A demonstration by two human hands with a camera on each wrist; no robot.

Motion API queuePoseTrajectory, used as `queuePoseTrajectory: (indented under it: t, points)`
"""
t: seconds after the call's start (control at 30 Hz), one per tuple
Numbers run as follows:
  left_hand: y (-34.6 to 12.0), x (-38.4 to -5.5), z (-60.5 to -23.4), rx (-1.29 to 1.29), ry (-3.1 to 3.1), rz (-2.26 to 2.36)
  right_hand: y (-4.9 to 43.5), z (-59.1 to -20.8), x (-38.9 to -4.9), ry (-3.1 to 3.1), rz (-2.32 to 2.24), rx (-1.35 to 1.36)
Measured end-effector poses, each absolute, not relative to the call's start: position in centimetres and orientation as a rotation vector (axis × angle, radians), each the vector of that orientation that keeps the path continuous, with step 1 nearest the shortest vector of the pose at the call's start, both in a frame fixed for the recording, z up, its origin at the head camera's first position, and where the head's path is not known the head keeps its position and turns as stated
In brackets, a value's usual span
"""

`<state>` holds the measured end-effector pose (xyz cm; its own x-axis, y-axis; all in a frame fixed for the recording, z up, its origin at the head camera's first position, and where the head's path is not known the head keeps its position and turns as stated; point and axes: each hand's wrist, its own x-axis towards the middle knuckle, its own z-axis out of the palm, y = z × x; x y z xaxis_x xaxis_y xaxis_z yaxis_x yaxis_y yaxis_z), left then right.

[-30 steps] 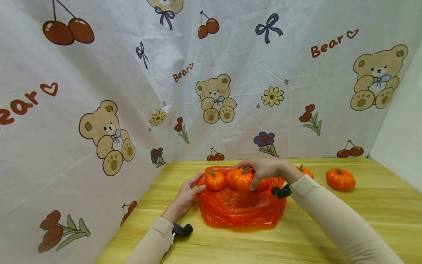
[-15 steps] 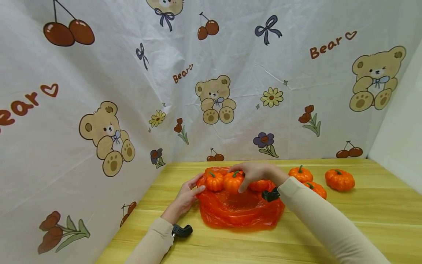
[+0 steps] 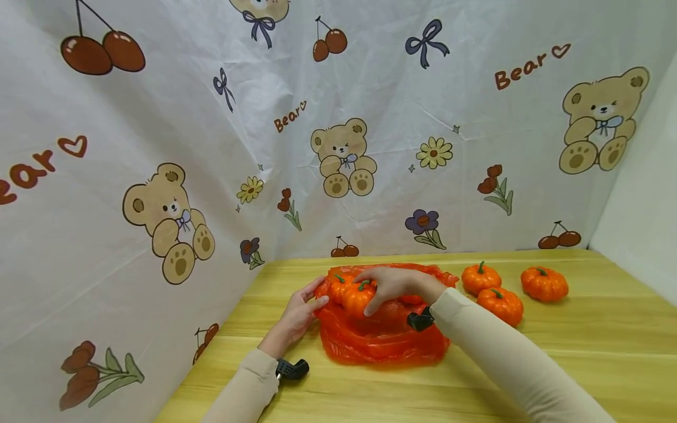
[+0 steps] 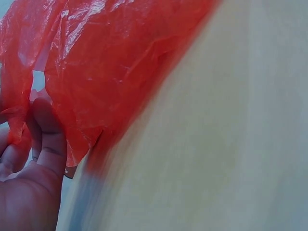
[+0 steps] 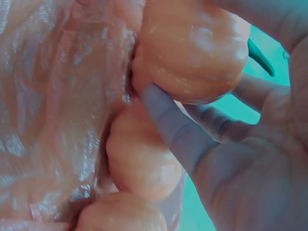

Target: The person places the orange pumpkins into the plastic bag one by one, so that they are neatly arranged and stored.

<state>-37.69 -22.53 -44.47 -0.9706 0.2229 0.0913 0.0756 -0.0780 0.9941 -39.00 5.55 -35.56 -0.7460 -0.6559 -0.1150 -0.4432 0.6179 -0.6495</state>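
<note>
A crinkled red plastic bag (image 3: 381,346) lies with its mouth spread on the table. My left hand (image 3: 298,308) pinches the bag's left edge; in the left wrist view the thin film passes between thumb and fingers (image 4: 50,144). Over the bag's left part, my right hand (image 3: 394,286) holds a small orange pumpkin (image 3: 355,302) with a green stem, fingers curled round its sides. Just behind it sits a second pumpkin (image 3: 338,285), partly covered. Another pumpkin (image 3: 411,299) shows under the right hand. The right wrist view has two pumpkins beside the held pumpkin (image 5: 192,53).
To the right of the bag, three pumpkins stand on the wooden table (image 3: 328,399): a rear pumpkin (image 3: 480,278), a nearer pumpkin (image 3: 501,306) and a far-right pumpkin (image 3: 545,284). A bear-print cloth (image 3: 381,88) hangs behind and at the left.
My right hand has moved left across the bag with the pumpkin, now in front of the left pumpkin. The right-side pumpkins have come out from behind the arm. The left hand stays put.
</note>
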Motion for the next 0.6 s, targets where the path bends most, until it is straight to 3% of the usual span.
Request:
queuePoseTrajectory:
  t: [0.6]
  points:
    - [-22.6,-37.7,-44.2,0.352,2.067,2.196,3.2,-36.8,-38.1,2.59,-0.771,-0.895]
